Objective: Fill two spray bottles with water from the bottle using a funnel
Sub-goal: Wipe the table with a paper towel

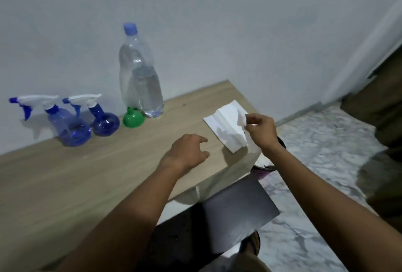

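Capped water bottle [141,71], part full, is stood on the wooden table [65,173] against the wall. Green funnel [133,117] is set mouth-down just left of it. Larger spray bottle [69,128] and smaller spray bottle [106,123] are placed further left, heads on. Right of the bottle, the tissue stack [226,128] is pinched at its top sheet by the right hand [261,130]. The left hand [187,150] is held in front of the bottle, loosely curled, empty.

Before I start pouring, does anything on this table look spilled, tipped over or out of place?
No spill shows. The green funnel sits mouth-down, spout up, beside the water bottle, so it needs flipping. The white tissue stack lies right at the edge of the table, where the right hand pinches its top sheet.
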`<state>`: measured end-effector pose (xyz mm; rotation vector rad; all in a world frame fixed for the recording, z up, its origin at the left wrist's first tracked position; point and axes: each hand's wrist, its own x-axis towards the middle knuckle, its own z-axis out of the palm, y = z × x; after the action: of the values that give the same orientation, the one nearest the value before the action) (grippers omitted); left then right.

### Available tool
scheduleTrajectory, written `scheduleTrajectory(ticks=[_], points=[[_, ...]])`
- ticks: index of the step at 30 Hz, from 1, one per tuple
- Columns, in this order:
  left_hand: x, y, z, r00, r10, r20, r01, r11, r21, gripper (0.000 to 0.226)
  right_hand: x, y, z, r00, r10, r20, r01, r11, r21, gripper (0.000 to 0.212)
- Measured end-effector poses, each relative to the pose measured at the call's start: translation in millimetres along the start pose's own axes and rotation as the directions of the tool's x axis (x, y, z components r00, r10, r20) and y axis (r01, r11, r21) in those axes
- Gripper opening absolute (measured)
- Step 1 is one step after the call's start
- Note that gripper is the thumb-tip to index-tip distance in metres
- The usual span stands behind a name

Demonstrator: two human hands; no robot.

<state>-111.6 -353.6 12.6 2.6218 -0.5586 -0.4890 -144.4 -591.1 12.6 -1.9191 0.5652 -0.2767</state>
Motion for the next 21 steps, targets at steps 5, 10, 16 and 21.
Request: scheduleTrajectory(ticks=[5, 10, 16, 21], points=[[88, 89, 28, 0.998, 0.064, -0.014, -0.064, 0.998, 0.008, 0.059, 72, 31, -66, 0.986, 0.119, -0.117, -0.118, 0.993, 0.017, 0.026], [174, 167, 62, 0.993, 0.108, -0.039, -0.098, 0.975, 0.198, 0.065, 143, 80, -110, 0.973, 0.199, -0.119, -0.208, 0.976, -0.067, 0.028], [231, 197, 99, 0.998, -0.044, 0.043, 0.026, 0.937, 0.348, 0.084, 221, 128, -127, 0.971, 0.234, -0.053, -0.240, 0.952, -0.191, 0.029], [249, 199, 107, 0.991, -0.113, 0.070, 0.079, 0.925, 0.372, 0.088, 259, 165, -123, 0.955, 0.293, 0.047, -0.274, 0.930, -0.245, 0.035]])
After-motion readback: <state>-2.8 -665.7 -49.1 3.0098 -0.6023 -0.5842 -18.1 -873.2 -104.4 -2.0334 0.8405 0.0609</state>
